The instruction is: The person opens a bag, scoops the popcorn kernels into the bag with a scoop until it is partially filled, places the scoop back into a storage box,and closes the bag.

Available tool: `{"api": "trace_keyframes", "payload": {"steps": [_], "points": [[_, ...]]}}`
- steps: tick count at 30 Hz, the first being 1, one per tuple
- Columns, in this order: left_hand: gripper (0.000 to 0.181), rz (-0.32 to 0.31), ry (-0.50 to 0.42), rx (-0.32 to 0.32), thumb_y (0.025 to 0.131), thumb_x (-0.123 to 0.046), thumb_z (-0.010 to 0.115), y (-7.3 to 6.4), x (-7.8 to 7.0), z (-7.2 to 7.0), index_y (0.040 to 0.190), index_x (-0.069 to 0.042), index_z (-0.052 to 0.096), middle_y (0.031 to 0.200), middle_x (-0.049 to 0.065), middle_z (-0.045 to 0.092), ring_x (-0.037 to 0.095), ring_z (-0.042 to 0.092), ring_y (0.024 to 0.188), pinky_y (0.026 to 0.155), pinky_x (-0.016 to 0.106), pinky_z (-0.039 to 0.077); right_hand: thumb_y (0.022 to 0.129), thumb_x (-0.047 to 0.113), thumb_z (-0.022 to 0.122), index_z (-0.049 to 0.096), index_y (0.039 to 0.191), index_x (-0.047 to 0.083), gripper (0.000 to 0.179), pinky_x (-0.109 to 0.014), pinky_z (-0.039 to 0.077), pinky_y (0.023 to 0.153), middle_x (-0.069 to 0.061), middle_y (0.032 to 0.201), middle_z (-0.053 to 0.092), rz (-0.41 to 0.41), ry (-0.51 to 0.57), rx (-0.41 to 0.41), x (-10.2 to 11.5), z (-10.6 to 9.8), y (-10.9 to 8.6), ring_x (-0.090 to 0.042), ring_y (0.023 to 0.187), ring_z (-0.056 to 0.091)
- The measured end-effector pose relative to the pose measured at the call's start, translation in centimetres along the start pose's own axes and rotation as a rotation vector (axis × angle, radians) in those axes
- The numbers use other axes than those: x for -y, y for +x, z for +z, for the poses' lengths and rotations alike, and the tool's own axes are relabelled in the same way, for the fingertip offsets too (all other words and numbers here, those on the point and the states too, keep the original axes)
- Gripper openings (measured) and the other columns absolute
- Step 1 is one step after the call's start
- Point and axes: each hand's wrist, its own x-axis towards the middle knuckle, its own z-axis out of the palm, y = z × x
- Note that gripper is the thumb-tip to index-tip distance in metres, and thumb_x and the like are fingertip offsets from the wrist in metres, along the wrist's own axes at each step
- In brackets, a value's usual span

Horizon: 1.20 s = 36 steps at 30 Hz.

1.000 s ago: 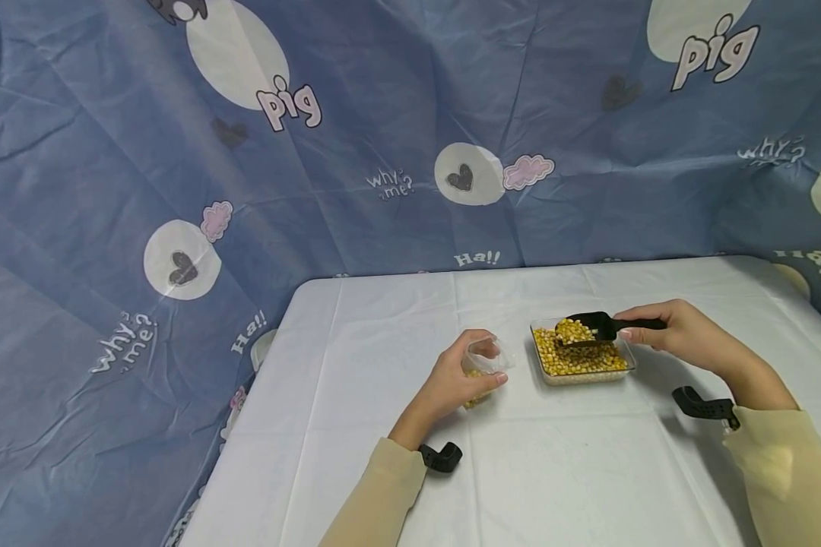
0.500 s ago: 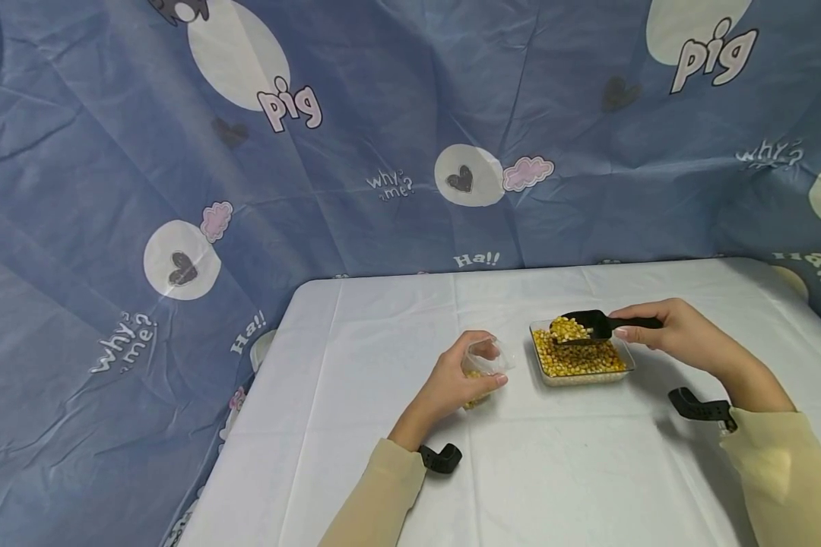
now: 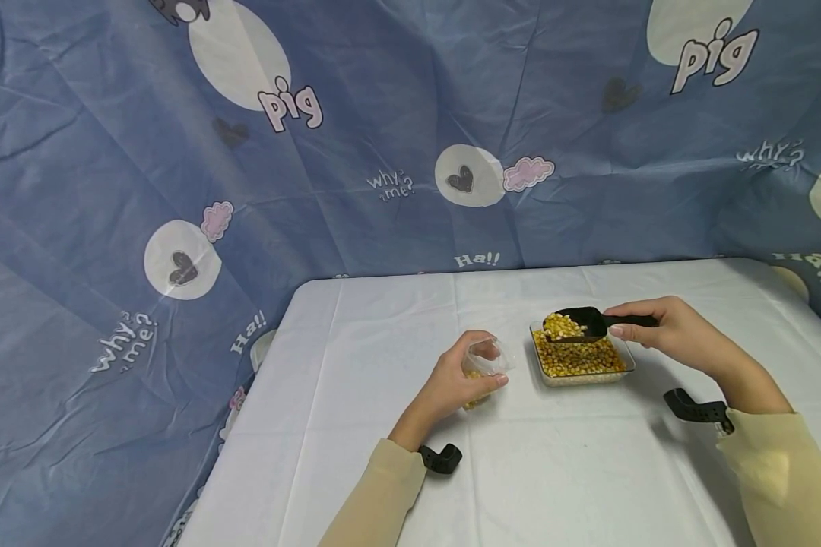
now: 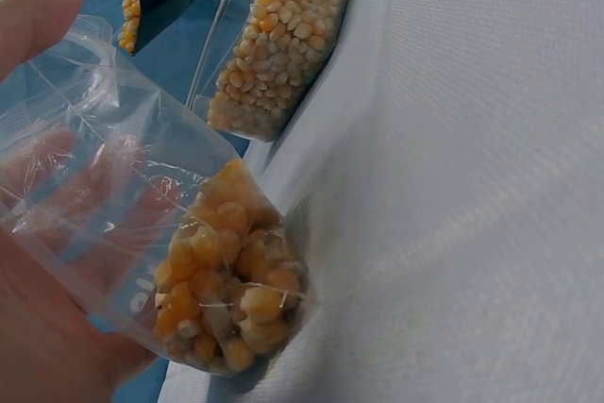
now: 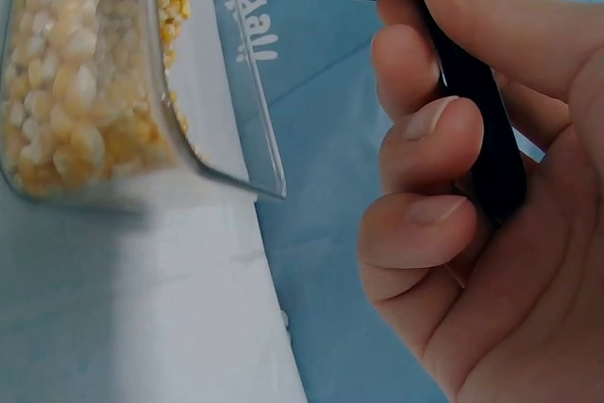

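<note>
My left hand (image 3: 454, 380) curls round a clear plastic bag (image 4: 142, 148), its mouth held wide. Corn kernels (image 4: 231, 280) fill the bag's bottom, which rests at the white cloth. In the right wrist view, my right hand (image 5: 481, 167) grips the handle of a black scoop (image 3: 591, 323) between thumb and fingers. A heap of yellow kernels (image 3: 561, 327) lies in the scoop, which is over a clear rectangular container (image 3: 588, 382) of corn. The scoop's front points left, toward the bag.
White cloth covers the table (image 3: 554, 471). Behind it hangs a blue printed curtain (image 3: 383, 114). A black wrist mount (image 3: 441, 459) sits at the left sleeve, another black mount (image 3: 694, 406) at the right.
My right hand has moved the loaded scoop a little left and up over the container. My left hand and the bag have stayed in place.
</note>
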Motion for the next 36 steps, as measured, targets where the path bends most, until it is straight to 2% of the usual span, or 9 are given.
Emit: {"api": "trace_keyframes", "payload": {"steps": [9,14,17,20,22,26,28,33,36], "points": [[0.057,-0.001,0.004,-0.011,0.088,-0.039,0.079,0.0,-0.1,0.1,0.137,-0.035,0.050,0.123,-0.005,0.064,0.014,0.060,0.115,0.093,0.040,0.048,0.096,0.027,0.072,0.070,0.128,0.012,0.035,-0.033,0.052,0.064,-0.010,0.122,0.069,-0.021,-0.006,-0.012,1.2,0.1,0.1,-0.013,0.082,0.062],[0.058,-0.009,0.001,-0.014,0.087,-0.039,0.080,0.0,-0.1,0.1,0.137,-0.033,0.051,0.123,-0.003,0.065,0.016,0.061,0.115,0.093,0.040,0.048,0.096,0.028,0.072,0.071,0.127,0.014,0.034,-0.031,0.046,0.062,-0.006,0.114,0.070,-0.032,-0.010,-0.015,2.3,0.3,0.1,-0.014,0.074,0.056],[0.059,-0.014,0.000,-0.015,0.087,-0.040,0.080,0.0,0.0,0.1,0.137,-0.033,0.050,0.124,-0.003,0.065,0.016,0.061,0.115,0.094,0.040,0.047,0.096,0.030,0.072,0.071,0.127,0.015,0.034,-0.031,0.043,0.062,-0.003,0.097,0.068,-0.032,-0.009,-0.006,2.9,0.5,0.1,-0.015,0.065,0.050],[0.060,-0.011,-0.001,-0.014,0.087,-0.040,0.080,0.1,0.1,0.2,0.138,-0.033,0.050,0.125,-0.002,0.065,0.014,0.060,0.115,0.095,0.041,0.047,0.096,0.031,0.072,0.071,0.127,0.016,0.034,-0.031,0.042,0.061,0.001,0.076,0.057,-0.036,-0.002,0.005,3.4,0.7,0.2,-0.015,0.057,0.045],[0.061,-0.006,-0.006,-0.013,0.087,-0.039,0.081,0.1,0.2,0.2,0.139,-0.031,0.050,0.126,0.000,0.064,0.013,0.060,0.116,0.096,0.042,0.046,0.096,0.031,0.072,0.072,0.126,0.018,0.033,-0.031,0.042,0.062,0.001,0.070,0.051,-0.044,0.000,0.005,3.6,0.8,0.2,-0.015,0.057,0.044],[0.064,0.001,-0.014,-0.009,0.086,-0.038,0.081,0.2,0.3,0.2,0.140,-0.026,0.050,0.127,0.003,0.064,0.014,0.060,0.116,0.097,0.042,0.046,0.095,0.028,0.073,0.073,0.123,0.019,0.030,-0.026,0.044,0.067,0.003,0.094,0.070,-0.082,-0.018,-0.015,3.9,1.2,0.3,-0.013,0.076,0.056],[0.065,0.004,-0.017,-0.007,0.086,-0.038,0.082,0.2,0.3,0.2,0.141,-0.024,0.049,0.128,0.005,0.064,0.014,0.060,0.116,0.096,0.042,0.047,0.095,0.027,0.073,0.074,0.122,0.019,0.028,-0.023,0.045,0.072,0.003,0.110,0.072,-0.097,-0.021,-0.018,4.0,1.5,0.3,-0.013,0.088,0.059],[0.067,0.010,-0.025,-0.002,0.086,-0.035,0.082,0.2,0.1,0.2,0.142,-0.020,0.049,0.129,0.005,0.063,0.016,0.060,0.116,0.093,0.039,0.049,0.095,0.028,0.073,0.074,0.121,0.019,0.028,-0.022,0.048,0.077,0.001,0.115,0.072,-0.102,0.006,0.006,4.1,2.1,0.5,-0.013,0.094,0.062],[0.066,0.009,-0.026,-0.001,0.086,-0.035,0.082,0.1,0.1,0.2,0.141,-0.022,0.049,0.129,0.005,0.063,0.016,0.060,0.117,0.092,0.038,0.050,0.094,0.031,0.074,0.074,0.121,0.021,0.028,-0.021,0.049,0.083,0.002,0.118,0.072,-0.102,0.009,0.021,4.3,2.5,0.7,-0.010,0.105,0.063]]}}
